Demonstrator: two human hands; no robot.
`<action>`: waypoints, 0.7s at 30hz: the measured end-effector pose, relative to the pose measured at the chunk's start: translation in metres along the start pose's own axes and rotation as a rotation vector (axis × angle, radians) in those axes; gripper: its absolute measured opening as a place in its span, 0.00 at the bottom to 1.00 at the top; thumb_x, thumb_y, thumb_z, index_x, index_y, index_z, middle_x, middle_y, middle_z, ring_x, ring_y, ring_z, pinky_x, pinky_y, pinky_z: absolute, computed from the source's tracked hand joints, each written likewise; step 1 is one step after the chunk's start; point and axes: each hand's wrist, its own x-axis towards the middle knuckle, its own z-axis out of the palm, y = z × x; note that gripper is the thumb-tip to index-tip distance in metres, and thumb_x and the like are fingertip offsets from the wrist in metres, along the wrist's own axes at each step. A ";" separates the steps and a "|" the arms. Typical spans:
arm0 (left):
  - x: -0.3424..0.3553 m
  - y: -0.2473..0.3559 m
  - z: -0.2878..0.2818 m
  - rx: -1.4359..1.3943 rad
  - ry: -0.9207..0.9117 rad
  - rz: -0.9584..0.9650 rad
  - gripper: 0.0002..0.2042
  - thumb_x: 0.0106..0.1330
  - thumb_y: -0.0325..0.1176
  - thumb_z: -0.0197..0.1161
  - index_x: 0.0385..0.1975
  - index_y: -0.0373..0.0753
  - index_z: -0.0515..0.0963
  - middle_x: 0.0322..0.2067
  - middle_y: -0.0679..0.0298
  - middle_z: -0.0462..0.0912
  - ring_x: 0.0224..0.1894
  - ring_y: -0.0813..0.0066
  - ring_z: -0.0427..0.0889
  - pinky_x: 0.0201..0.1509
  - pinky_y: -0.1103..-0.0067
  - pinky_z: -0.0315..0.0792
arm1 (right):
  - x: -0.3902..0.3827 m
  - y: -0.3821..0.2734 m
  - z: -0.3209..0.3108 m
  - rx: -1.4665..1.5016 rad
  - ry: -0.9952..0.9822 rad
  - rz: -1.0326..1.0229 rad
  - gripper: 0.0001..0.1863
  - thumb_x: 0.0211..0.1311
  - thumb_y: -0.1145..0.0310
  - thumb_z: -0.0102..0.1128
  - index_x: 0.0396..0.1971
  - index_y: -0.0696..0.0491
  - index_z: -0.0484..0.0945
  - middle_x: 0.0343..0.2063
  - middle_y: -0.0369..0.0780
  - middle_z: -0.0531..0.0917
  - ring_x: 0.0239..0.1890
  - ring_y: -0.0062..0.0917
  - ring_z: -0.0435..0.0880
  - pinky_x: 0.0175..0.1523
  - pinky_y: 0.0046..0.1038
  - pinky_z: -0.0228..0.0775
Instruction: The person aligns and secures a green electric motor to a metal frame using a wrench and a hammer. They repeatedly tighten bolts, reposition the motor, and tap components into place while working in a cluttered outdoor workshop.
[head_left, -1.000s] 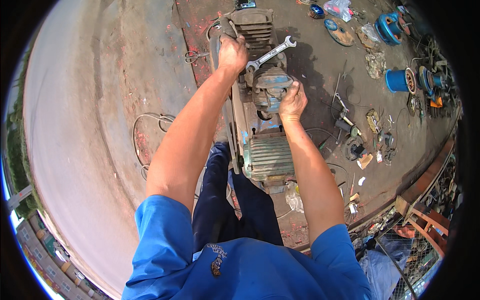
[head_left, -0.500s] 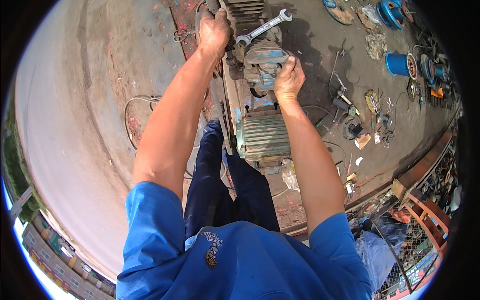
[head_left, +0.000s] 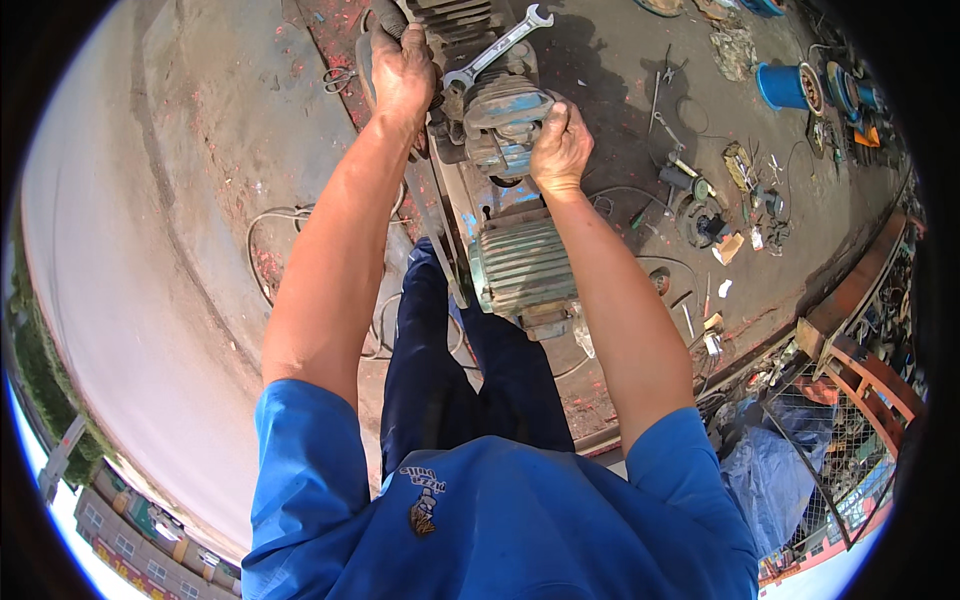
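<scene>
A greasy machine with finned cast parts and worn blue paint, resembling an air compressor pump [head_left: 503, 122], stands in front of me. My left hand [head_left: 402, 78] is closed at its left side, fingers wrapped round a dark, thick hose-like part [head_left: 390, 16]; some fingertips are hidden. On the opposite side, my right hand [head_left: 562, 150] grips the edge of the pump's casting, thumb on top and the other fingers mostly out of sight. A double open-ended wrench [head_left: 500, 46] lies slantwise across the pump, between my hands and touched by neither. Nearer me sits a green finned electric motor [head_left: 528, 262].
Cables [head_left: 262, 262] loop over the ground at left. At right lie scattered tools and small parts [head_left: 690, 185], a blue spool-shaped part [head_left: 782, 87] and scraps. A wire-mesh cage [head_left: 815, 440] with rusty beams stands at lower right. My legs [head_left: 425, 370] are close to the motor.
The view has shifted, so the machine and both hands appear slightly farther left and higher. Both hands keep their places on the machine, and the wrench still lies on top.
</scene>
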 end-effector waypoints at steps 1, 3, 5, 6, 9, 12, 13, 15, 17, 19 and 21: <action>0.008 -0.003 0.001 -0.001 -0.002 0.117 0.20 0.71 0.47 0.57 0.48 0.34 0.68 0.38 0.56 0.79 0.30 0.69 0.81 0.28 0.69 0.77 | 0.004 -0.008 -0.003 0.018 -0.020 0.036 0.25 0.72 0.50 0.39 0.37 0.56 0.79 0.35 0.51 0.81 0.40 0.52 0.79 0.48 0.45 0.71; -0.012 0.012 -0.003 -0.174 -0.168 -0.060 0.21 0.71 0.50 0.57 0.49 0.37 0.70 0.36 0.60 0.79 0.30 0.72 0.79 0.31 0.73 0.77 | 0.007 0.003 -0.003 -0.042 -0.003 -0.003 0.26 0.72 0.49 0.38 0.40 0.56 0.79 0.37 0.51 0.81 0.42 0.52 0.79 0.51 0.44 0.71; -0.048 0.016 -0.015 -0.250 -0.251 -0.211 0.23 0.73 0.53 0.54 0.49 0.36 0.74 0.35 0.63 0.78 0.32 0.74 0.79 0.37 0.76 0.77 | 0.010 0.000 -0.010 0.014 -0.067 0.027 0.30 0.72 0.45 0.38 0.44 0.58 0.78 0.40 0.53 0.81 0.48 0.52 0.77 0.55 0.44 0.69; -0.065 0.002 -0.022 -0.259 -0.225 -0.290 0.24 0.74 0.52 0.52 0.52 0.35 0.75 0.37 0.63 0.79 0.32 0.74 0.79 0.38 0.76 0.77 | 0.009 -0.009 -0.019 0.052 -0.116 0.123 0.31 0.72 0.44 0.39 0.46 0.58 0.78 0.42 0.53 0.81 0.49 0.52 0.78 0.56 0.43 0.69; -0.102 -0.037 -0.015 -0.232 -0.247 -0.320 0.24 0.72 0.51 0.57 0.52 0.33 0.75 0.40 0.62 0.79 0.41 0.75 0.77 0.42 0.75 0.77 | 0.010 -0.016 -0.032 0.188 -0.128 0.340 0.31 0.70 0.43 0.44 0.48 0.59 0.78 0.43 0.55 0.82 0.51 0.51 0.78 0.57 0.41 0.68; -0.110 -0.048 0.012 -0.238 -0.136 -0.229 0.24 0.71 0.51 0.59 0.48 0.32 0.75 0.36 0.65 0.78 0.37 0.78 0.75 0.39 0.79 0.73 | 0.012 -0.021 -0.012 0.138 -0.025 0.370 0.26 0.68 0.47 0.49 0.44 0.57 0.81 0.38 0.53 0.84 0.46 0.49 0.81 0.53 0.41 0.71; -0.111 -0.049 0.016 -0.150 -0.090 -0.202 0.24 0.73 0.46 0.58 0.52 0.28 0.72 0.41 0.62 0.80 0.41 0.74 0.73 0.51 0.78 0.69 | 0.013 -0.028 -0.007 0.073 0.017 0.356 0.25 0.68 0.48 0.50 0.43 0.57 0.81 0.37 0.52 0.84 0.45 0.48 0.82 0.52 0.41 0.71; -0.115 -0.056 0.023 -0.145 -0.022 -0.035 0.22 0.74 0.44 0.58 0.52 0.28 0.72 0.39 0.63 0.80 0.39 0.75 0.73 0.48 0.78 0.70 | 0.013 -0.028 -0.003 0.073 0.061 0.359 0.22 0.67 0.52 0.52 0.40 0.56 0.82 0.33 0.51 0.85 0.41 0.47 0.83 0.48 0.41 0.73; -0.119 -0.059 0.018 -0.240 -0.081 -0.132 0.21 0.74 0.41 0.57 0.52 0.27 0.72 0.40 0.60 0.80 0.39 0.74 0.73 0.48 0.77 0.70 | 0.008 -0.025 0.000 0.065 0.103 0.339 0.20 0.66 0.53 0.53 0.39 0.56 0.82 0.31 0.50 0.85 0.38 0.47 0.84 0.46 0.41 0.74; -0.117 -0.067 0.016 -0.076 -0.058 -0.073 0.20 0.74 0.40 0.57 0.52 0.25 0.71 0.41 0.58 0.80 0.39 0.71 0.74 0.49 0.77 0.70 | 0.002 -0.022 0.002 0.115 0.136 0.357 0.19 0.65 0.54 0.54 0.38 0.56 0.82 0.29 0.49 0.85 0.36 0.47 0.84 0.43 0.40 0.75; -0.115 -0.065 0.017 -0.022 -0.043 -0.052 0.21 0.74 0.40 0.56 0.53 0.24 0.71 0.42 0.57 0.80 0.39 0.70 0.74 0.49 0.76 0.71 | 0.004 -0.023 0.000 0.141 0.178 0.361 0.18 0.65 0.55 0.55 0.36 0.55 0.82 0.28 0.49 0.85 0.34 0.47 0.84 0.41 0.40 0.75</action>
